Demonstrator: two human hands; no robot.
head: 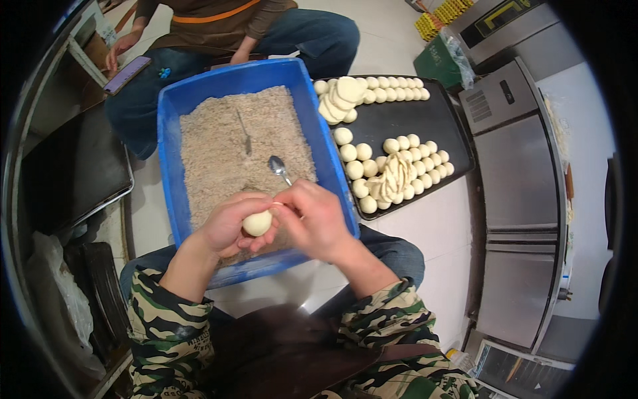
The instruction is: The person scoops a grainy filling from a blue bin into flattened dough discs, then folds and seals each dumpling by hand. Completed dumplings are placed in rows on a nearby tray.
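A pale dough ball rests in my left hand, whose fingers curl round it. My right hand pinches the top of the same ball between thumb and fingertips. Both hands are over the near part of a blue plastic tub holding a beige crumbly filling. A metal spoon lies on the filling just beyond my right hand, and another utensil is partly sunk in it farther off. To the right, a black baking tray bears rows of dough balls and two heaps of flattened dough rounds.
Across the tub sits a person in a brown apron, one hand at a phone. Dark trays are at the left. A green bin and a steel cabinet stand at the right.
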